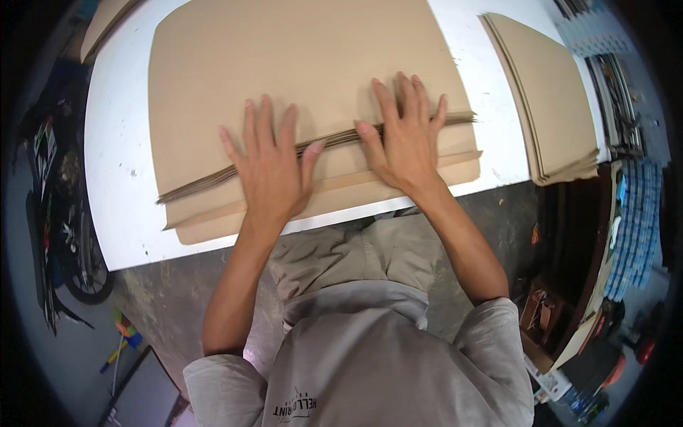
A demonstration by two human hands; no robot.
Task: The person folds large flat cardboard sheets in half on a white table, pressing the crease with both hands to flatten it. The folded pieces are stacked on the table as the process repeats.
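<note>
A stack of large brown kraft paper sheets [306,67] covers the middle of the white table. Its near edges show as a thick dark band of layers, and more brown sheets [213,222] stick out beneath, toward me, with a folded-looking strip along them. My left hand [272,167] lies on the left part of the stack, fingers spread over the top sheet and thumb along the layered edge. Farther right, my right hand [407,139] rests across the same edge, its fingers apart and pointing away from me. Both hands are open and grip nothing.
Another pile of brown paper [551,92] lies at the table's right side. More brown paper [107,28] shows at the far left corner. The white table [117,171] ends just before my body. A bicycle [82,249] stands left; a dark wooden shelf [576,242] and blue checked cloth [633,228] are right.
</note>
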